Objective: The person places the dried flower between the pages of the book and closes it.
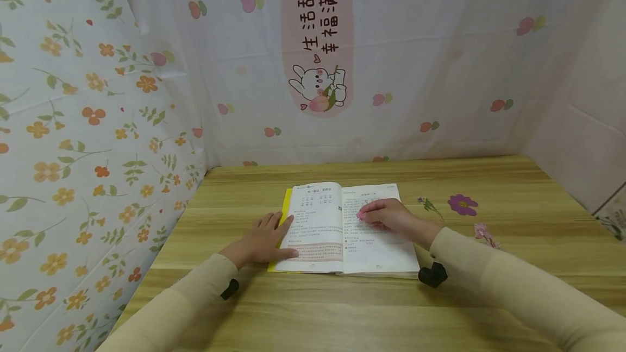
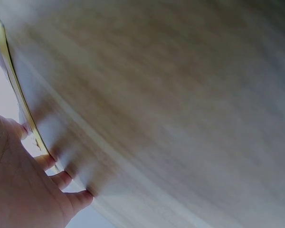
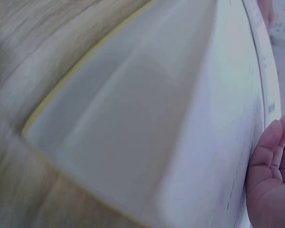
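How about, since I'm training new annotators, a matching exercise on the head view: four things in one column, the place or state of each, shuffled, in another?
Column one
1. left hand
2. right hand
3. open book
4. purple flower

Column two
a. on the table, beyond the right page's outer edge
b. pinching a small pink piece over the right page
c. spread at the left page's outer edge
d. showing two printed pages, with yellow along its left edge

Right pairs: 1-c, 2-b, 3-d, 4-a
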`<move>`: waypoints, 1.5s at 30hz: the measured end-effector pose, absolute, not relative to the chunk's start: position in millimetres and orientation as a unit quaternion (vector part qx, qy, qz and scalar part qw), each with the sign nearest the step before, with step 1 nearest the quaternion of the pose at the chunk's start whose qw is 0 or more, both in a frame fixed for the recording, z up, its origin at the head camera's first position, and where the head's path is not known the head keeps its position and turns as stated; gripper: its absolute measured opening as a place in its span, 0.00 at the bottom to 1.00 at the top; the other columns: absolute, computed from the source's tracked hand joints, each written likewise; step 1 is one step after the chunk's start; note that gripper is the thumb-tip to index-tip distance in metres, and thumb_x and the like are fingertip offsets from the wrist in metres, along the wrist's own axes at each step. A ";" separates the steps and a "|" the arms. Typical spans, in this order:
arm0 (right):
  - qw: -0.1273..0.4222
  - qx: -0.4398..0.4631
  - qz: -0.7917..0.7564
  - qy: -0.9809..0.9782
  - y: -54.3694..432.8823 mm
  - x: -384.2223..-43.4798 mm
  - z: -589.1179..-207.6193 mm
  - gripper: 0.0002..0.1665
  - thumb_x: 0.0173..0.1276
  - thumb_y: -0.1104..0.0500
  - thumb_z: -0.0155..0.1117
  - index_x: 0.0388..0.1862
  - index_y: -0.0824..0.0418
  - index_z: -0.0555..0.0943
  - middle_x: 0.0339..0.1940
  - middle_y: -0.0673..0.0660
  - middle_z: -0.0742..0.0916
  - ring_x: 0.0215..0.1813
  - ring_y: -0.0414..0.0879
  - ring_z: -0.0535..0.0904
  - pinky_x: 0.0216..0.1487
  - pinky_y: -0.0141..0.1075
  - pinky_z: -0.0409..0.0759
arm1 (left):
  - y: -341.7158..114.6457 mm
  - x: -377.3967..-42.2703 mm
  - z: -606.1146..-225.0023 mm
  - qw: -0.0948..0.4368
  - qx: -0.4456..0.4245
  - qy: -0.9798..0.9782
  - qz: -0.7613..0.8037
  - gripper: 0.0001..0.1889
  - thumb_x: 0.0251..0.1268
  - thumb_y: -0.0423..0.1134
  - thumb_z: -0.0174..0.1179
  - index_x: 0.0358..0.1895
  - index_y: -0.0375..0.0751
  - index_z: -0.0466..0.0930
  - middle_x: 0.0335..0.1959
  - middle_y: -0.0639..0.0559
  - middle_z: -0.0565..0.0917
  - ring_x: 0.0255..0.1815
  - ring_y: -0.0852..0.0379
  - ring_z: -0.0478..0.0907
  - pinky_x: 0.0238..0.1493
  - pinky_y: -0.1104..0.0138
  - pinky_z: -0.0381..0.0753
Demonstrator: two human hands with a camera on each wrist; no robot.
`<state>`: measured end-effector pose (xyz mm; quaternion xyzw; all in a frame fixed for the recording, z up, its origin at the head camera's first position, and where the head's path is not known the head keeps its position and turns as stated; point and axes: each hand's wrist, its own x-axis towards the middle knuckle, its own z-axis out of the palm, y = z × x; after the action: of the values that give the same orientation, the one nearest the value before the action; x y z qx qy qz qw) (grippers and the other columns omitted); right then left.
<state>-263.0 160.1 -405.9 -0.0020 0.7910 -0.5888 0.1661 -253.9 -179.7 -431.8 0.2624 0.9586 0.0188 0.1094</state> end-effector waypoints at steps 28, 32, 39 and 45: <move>0.078 -0.098 -0.418 0.900 130.1 -255.4 -417.5 0.06 0.55 0.64 0.73 0.31 0.61 0.84 0.25 0.51 0.82 0.27 0.43 0.74 0.28 0.34 0.72 | -179.6 -251.2 -429.4 0.113 0.258 0.959 0.028 0.51 0.60 0.74 0.48 0.79 0.46 0.46 0.75 0.36 0.50 0.75 0.37 0.46 0.69 0.44 0.49; 0.069 -0.116 -0.405 0.904 139.8 -258.4 -412.1 0.08 0.58 0.63 0.72 0.36 0.63 0.85 0.28 0.51 0.82 0.30 0.43 0.74 0.31 0.34 0.73 | -179.4 -251.6 -430.4 0.114 0.254 0.960 0.018 0.52 0.60 0.75 0.47 0.79 0.47 0.44 0.76 0.37 0.50 0.75 0.38 0.46 0.69 0.45 0.49; 0.037 -0.134 -0.371 0.918 171.0 -272.6 -400.7 0.12 0.64 0.60 0.69 0.43 0.66 0.84 0.33 0.54 0.83 0.36 0.47 0.76 0.39 0.39 0.75 | -179.2 -252.5 -432.9 0.106 0.255 0.961 0.014 0.52 0.60 0.75 0.47 0.79 0.47 0.45 0.75 0.37 0.51 0.75 0.38 0.47 0.69 0.45 0.50; -0.023 -0.160 -0.284 0.945 194.2 -284.9 -400.4 0.23 0.67 0.55 0.67 0.55 0.67 0.80 0.52 0.65 0.83 0.55 0.60 0.77 0.56 0.54 0.72 | -179.1 -252.6 -432.7 0.108 0.251 0.962 0.012 0.52 0.59 0.75 0.47 0.79 0.47 0.45 0.76 0.38 0.50 0.75 0.39 0.46 0.69 0.45 0.49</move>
<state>-284.9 194.2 -400.4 -0.1602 0.9449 -0.2844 -0.0229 -252.6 -179.1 -432.7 0.2510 0.9618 0.0117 0.1084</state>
